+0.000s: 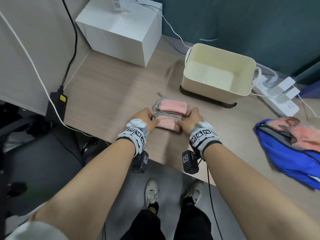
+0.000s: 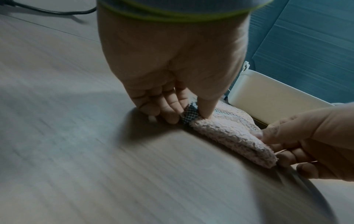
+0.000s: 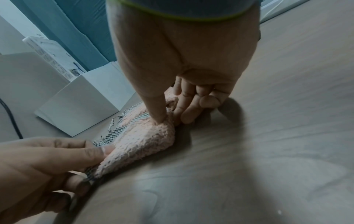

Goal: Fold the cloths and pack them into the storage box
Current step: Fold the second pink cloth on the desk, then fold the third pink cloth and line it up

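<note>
Two folded pink cloths with checked trim lie on the wooden table. The near cloth [image 1: 167,123] is held at both ends. My left hand [image 1: 146,119] pinches its left, checked end [image 2: 189,116] between thumb and fingers. At the right end, my right hand [image 1: 189,118] pinches the fluffy fold [image 3: 153,136], thumb pressed on top. The far folded cloth [image 1: 173,105] lies just behind, untouched. The cream storage box [image 1: 190,80] stands open and empty at the back right, apart from both hands. More pink cloth [image 1: 304,134] lies on a blue bag at the right.
A blue bag [image 1: 285,158] sits near the table's right edge. A white cube box [image 1: 121,30] stands at the back left. A white power strip [image 1: 277,99] with plugs and cables lies right of the storage box. A black adapter [image 1: 57,104] and cables lie at the left edge.
</note>
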`<state>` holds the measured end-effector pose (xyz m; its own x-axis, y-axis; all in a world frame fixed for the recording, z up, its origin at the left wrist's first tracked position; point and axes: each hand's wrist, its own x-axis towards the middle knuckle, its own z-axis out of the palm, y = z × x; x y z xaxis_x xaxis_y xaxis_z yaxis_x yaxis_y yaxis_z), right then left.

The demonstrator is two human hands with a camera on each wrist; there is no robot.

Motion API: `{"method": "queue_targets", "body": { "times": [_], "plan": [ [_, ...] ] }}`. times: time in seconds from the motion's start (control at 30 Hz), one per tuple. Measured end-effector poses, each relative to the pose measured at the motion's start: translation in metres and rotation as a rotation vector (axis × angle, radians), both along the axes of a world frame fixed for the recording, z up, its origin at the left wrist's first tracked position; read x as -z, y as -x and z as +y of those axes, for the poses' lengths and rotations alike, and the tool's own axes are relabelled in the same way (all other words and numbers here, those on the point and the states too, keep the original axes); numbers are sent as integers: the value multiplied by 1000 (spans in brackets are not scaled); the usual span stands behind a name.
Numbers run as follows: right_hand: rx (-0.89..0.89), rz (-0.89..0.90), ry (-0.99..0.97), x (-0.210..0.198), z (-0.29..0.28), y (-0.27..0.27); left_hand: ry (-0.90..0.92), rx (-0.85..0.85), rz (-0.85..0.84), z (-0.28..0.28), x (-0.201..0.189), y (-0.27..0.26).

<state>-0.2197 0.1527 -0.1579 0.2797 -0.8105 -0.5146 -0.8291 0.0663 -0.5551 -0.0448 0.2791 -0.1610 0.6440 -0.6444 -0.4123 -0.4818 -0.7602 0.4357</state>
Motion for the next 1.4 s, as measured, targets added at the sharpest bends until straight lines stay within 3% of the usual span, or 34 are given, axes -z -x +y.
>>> {"method": "queue_targets", "body": {
  "times": [0.27,0.47,0.63,0.77,0.93,1.1,1.3,1.4],
  "plan": [
    [-18,4,-7,-17,-9,13,28,-11,-100,-9,-32,15],
    [-45,33,25,-51,-40,72,56,132,-105,-50,-64,60],
    [4,95,95,-76,-85,175,100,436,78,-111,-73,159],
    [75,149,150,-87,-114,264,143,625,131,-160,-70,245],
    [-43,278,191,-69,-140,348,177,749,115,-213,-55,328],
    [-119,203,215,-52,-151,369,135,742,7,-245,-42,355],
    [65,-9,109,-47,-162,378,27,620,-28,-277,-27,361],
    [92,-44,119,-46,-163,380,-40,672,-38,-280,-31,357]
  ]
}}
